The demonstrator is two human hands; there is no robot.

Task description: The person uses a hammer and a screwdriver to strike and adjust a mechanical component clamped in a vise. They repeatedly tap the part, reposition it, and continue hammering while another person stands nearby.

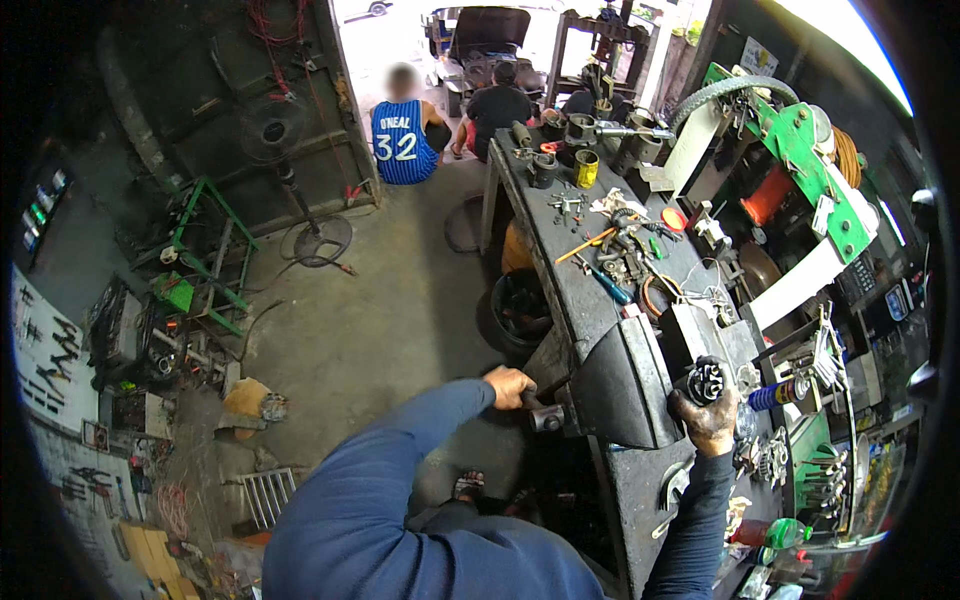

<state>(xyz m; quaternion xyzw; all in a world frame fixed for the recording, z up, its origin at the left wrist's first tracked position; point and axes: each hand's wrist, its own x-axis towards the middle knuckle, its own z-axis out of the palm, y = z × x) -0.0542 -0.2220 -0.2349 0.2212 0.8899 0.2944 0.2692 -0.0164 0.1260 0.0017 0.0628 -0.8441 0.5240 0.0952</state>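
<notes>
While the vise handle [531, 399] is clasped by the left hand [508, 387], the dark cylindrical part [706, 380], gripped at the bench vise [622, 385] by the right hand [709, 420], could be dropped if unevenly clamped.

We are standing at the workbench [540, 245], which is running away from us on the right. The vise [620, 390] is sitting on it, its handle [545, 418] projecting left past the bench edge under our left hand [509, 387]; our right hand [708, 420] is holding a machine part [706, 381] at the vise's right side. A spray can [775, 394] is resting just right of that hand. Beyond the vise, a screwdriver [611, 286] is lying among loose parts [632, 245]. A bucket [516, 346] is standing on the floor [350, 320] left of the bench. Ahead, two people [404, 140] are crouching before a vehicle [490, 35].
</notes>
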